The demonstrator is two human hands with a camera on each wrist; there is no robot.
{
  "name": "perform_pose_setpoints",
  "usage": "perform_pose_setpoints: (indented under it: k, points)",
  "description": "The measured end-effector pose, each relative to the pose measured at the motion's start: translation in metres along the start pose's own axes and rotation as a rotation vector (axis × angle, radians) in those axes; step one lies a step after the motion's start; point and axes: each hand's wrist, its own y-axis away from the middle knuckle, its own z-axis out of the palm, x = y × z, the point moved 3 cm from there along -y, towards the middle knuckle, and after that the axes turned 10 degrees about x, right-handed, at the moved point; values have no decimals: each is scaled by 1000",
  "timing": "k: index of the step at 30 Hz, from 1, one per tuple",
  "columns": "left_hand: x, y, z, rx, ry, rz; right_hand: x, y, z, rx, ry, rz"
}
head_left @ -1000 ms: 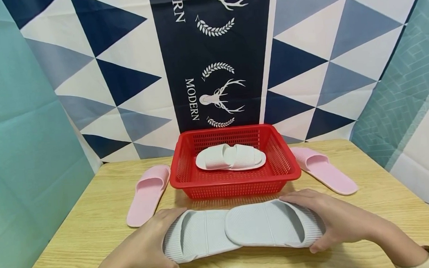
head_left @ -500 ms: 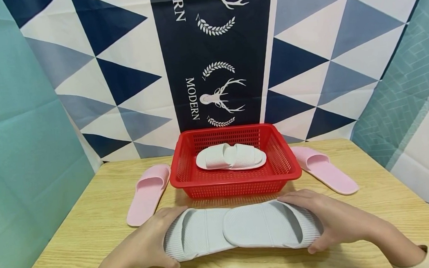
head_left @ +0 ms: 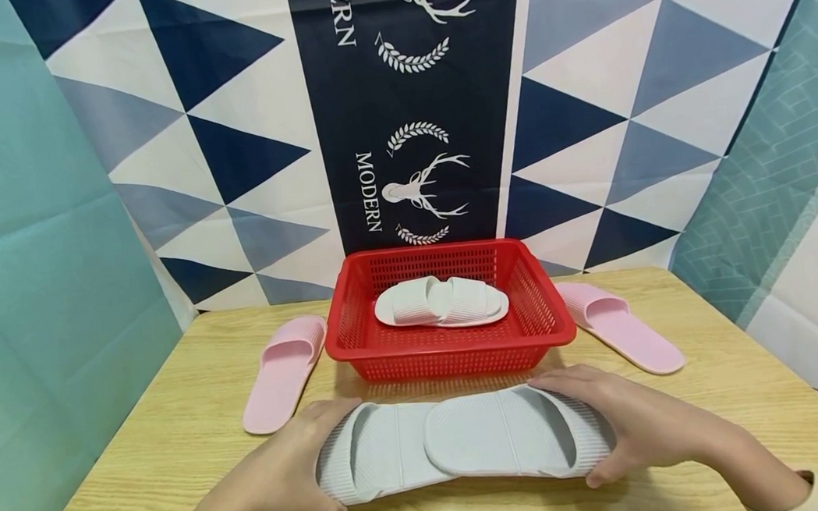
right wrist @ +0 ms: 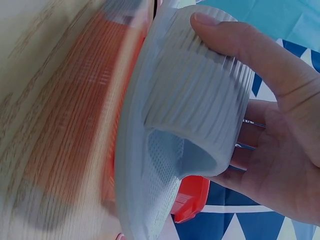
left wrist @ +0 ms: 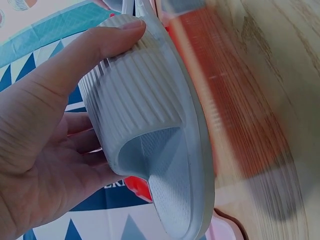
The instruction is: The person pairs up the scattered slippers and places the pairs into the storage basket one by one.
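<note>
In the head view my left hand [head_left: 295, 466] grips a light grey slipper [head_left: 386, 448] by its ribbed strap. My right hand [head_left: 623, 422] holds the matching grey slipper [head_left: 493, 434] the same way. The heel end of the right slipper overlaps that of the left one, with toes pointing outward. Both slippers are close over the table, in front of the basket. Each wrist view shows a thumb lying on the ribbed strap [left wrist: 135, 90], fingers behind it; the right strap [right wrist: 195, 85] is seen likewise.
Behind the hands stands a red plastic basket [head_left: 458, 362] with a pair of white slippers [head_left: 440, 300] inside. One pink slipper [head_left: 283, 376] lies left of the basket, another pink slipper [head_left: 624, 328] to its right. Patterned cloth [head_left: 247, 140] hangs behind the wooden table [head_left: 152, 427].
Both hands keep their grip on the grey slippers. The right slipper has shifted very slightly left, overlapping the left one a little more. The basket and pink slippers stay put.
</note>
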Motion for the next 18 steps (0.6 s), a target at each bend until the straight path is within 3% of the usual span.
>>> perform_pose_setpoints:
  k: [13,18]
  points:
    - [2,-1,0,-39,-1,-66,0,-1,1,2,2,3]
    - [3,-2,0,-35,-5,-56,0,-2,2,-14,-5,18]
